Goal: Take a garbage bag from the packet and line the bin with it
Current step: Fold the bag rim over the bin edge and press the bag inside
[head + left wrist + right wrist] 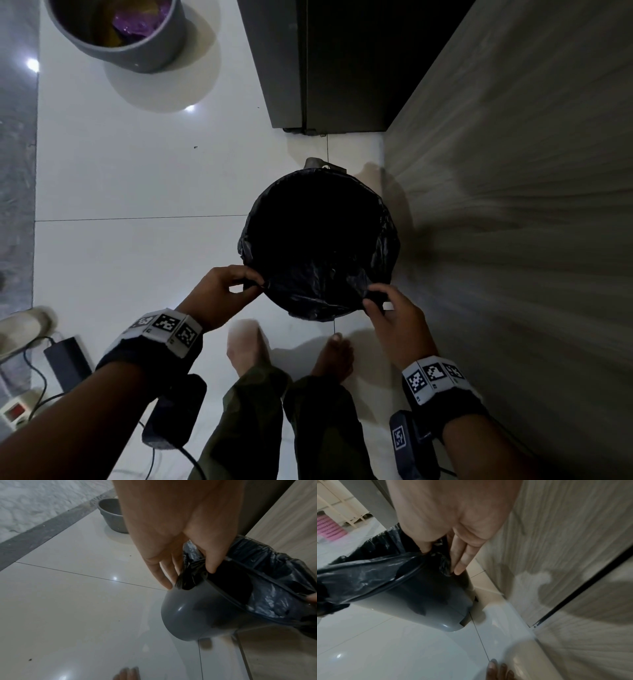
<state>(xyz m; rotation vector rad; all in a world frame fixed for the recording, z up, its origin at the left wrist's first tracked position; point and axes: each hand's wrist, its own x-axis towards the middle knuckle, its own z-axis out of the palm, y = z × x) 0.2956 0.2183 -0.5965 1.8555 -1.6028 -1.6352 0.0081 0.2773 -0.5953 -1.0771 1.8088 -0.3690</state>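
A round grey bin (192, 616) stands on the white tiled floor beside a wooden wall. A black garbage bag (318, 240) sits inside it, its edge folded over most of the rim. My left hand (253, 282) pinches the bag's edge at the near-left of the rim; in the left wrist view the thumb (212, 561) lies over the plastic and the fingers (164, 580) reach down outside. My right hand (371, 298) pinches the bag's edge at the near-right of the rim (436, 555). The bin's grey side (423, 608) shows bare below the fold. No packet is in view.
A second grey bin (130, 34) holding purple and yellow waste stands at the far left. A dark cabinet (308, 68) rises behind the lined bin, and the wooden wall (513, 205) runs along the right. My bare feet (332, 353) stand close. A power adapter (66, 363) and cables lie near left.
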